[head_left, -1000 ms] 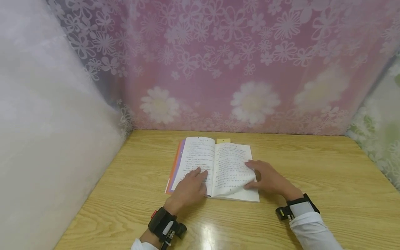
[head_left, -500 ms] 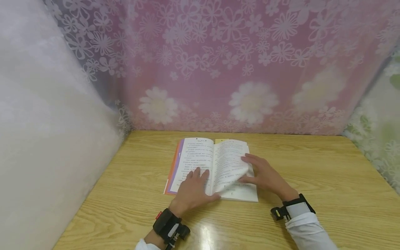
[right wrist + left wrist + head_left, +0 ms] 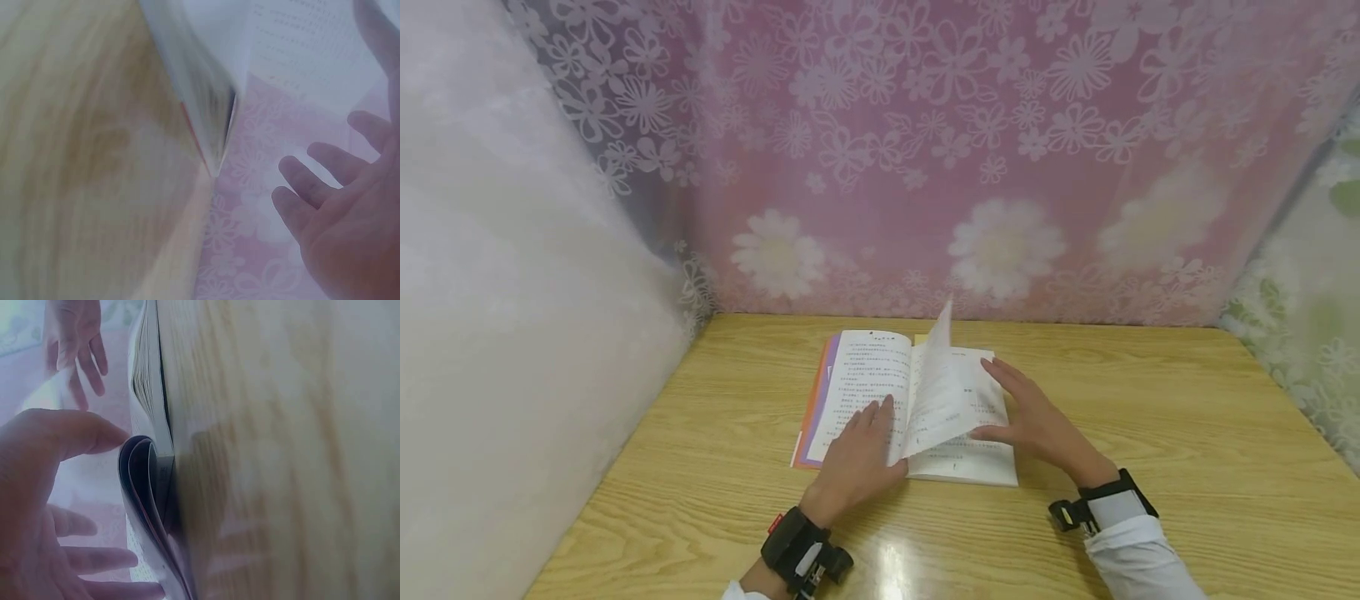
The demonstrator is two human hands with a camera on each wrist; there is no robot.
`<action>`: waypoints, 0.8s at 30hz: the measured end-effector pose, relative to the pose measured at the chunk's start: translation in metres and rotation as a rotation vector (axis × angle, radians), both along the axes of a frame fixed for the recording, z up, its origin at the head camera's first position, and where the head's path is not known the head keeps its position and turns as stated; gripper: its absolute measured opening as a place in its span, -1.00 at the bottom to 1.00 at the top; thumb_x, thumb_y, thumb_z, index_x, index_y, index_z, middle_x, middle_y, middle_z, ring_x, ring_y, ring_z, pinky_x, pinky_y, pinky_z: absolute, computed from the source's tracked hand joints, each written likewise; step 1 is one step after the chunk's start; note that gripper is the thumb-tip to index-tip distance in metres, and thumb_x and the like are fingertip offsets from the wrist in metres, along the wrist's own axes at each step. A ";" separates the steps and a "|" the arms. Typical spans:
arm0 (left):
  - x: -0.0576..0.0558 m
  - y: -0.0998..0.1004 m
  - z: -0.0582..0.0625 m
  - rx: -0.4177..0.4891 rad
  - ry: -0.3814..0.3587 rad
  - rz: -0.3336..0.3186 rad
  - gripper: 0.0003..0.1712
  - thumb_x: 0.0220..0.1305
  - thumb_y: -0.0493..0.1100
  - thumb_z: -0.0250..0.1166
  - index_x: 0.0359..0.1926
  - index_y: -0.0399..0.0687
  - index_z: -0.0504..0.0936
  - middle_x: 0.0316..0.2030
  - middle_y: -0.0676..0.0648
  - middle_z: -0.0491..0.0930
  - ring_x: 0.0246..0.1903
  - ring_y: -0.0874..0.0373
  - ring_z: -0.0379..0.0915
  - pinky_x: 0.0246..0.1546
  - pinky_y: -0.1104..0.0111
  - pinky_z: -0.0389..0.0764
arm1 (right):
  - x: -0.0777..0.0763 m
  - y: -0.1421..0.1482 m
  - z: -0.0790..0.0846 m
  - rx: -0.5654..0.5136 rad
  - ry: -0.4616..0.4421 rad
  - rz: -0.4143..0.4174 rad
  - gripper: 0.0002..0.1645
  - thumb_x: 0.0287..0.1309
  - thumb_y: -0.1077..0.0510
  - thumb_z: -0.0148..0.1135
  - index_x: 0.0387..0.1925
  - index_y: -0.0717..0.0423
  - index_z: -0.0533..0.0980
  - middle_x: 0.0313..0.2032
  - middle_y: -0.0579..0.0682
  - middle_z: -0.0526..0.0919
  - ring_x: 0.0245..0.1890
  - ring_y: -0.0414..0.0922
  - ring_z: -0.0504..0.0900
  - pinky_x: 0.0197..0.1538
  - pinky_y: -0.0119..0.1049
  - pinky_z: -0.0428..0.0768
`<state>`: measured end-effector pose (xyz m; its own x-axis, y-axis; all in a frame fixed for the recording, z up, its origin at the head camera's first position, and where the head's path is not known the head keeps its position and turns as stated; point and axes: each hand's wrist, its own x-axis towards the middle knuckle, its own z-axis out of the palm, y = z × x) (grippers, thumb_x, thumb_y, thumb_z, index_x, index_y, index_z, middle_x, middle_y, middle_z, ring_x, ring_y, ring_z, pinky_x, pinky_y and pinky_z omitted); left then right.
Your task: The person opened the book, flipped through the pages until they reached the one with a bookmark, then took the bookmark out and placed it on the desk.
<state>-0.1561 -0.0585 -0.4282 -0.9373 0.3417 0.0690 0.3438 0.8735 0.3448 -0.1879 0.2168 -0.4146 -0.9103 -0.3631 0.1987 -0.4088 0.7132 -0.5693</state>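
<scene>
An open book (image 3: 966, 467) with printed pages lies on the wooden table. One page (image 3: 942, 392) stands raised from its right half, bent up toward the spine. My left hand (image 3: 857, 462) rests on the left page with fingers extended. Its thumb reaches the spine at the book's lower edge, seen close in the left wrist view, where the pages (image 3: 140, 481) curl at the fold. My right hand (image 3: 1037, 421) is at the book's right side, fingers extended and spread. Its thumb tip lies right at the raised page's lower edge. In the right wrist view the fingers (image 3: 309, 187) are apart.
An orange and purple cover edge (image 3: 820, 400) shows left of the pages. A small yellow piece (image 3: 921, 339) sticks out behind the book's top edge. Pink floral cloth (image 3: 880, 167) hangs behind the table (image 3: 1135, 392), and a white sheet (image 3: 535, 333) hangs at left.
The right-hand page has risen from nearly flat to standing up, leaning left, uncovering the page below. My right hand has shifted slightly left; my left hand's thumb has spread toward the spine.
</scene>
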 end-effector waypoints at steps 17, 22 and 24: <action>-0.007 -0.012 -0.003 0.186 0.120 0.158 -0.05 -0.05 -0.30 0.09 0.37 -0.25 -0.17 0.12 -0.30 0.34 -0.43 0.10 0.31 -0.54 0.38 0.34 | 0.003 0.012 -0.009 0.039 -0.057 -0.018 0.11 -0.13 -0.45 0.12 0.38 -0.09 -0.02 0.38 0.22 -0.02 0.32 0.20 -0.03 0.20 0.27 0.07; -0.007 -0.020 -0.004 0.176 0.136 0.215 -0.04 -0.11 -0.41 0.06 0.35 -0.35 -0.19 0.24 -0.40 0.17 -0.30 -0.03 0.42 -0.43 0.25 0.48 | 0.003 0.014 -0.012 0.047 -0.050 -0.007 0.09 -0.12 -0.44 0.11 0.36 -0.02 0.04 0.37 0.24 0.00 0.32 0.21 -0.02 0.20 0.26 0.08; -0.008 -0.023 -0.004 0.167 0.131 0.246 -0.02 -0.14 -0.42 0.05 0.35 -0.34 -0.18 0.27 -0.42 0.10 -0.20 -0.11 0.42 -0.39 0.19 0.49 | 0.002 0.015 -0.014 0.057 -0.049 -0.007 0.08 -0.12 -0.45 0.11 0.35 0.01 0.07 0.36 0.25 0.01 0.31 0.21 -0.01 0.20 0.26 0.09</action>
<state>-0.1641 -0.0813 -0.4326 -0.9697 0.0802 0.2308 0.1808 0.8710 0.4568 -0.1861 0.2317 -0.4289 -0.9211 -0.3660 0.1330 -0.3761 0.7476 -0.5474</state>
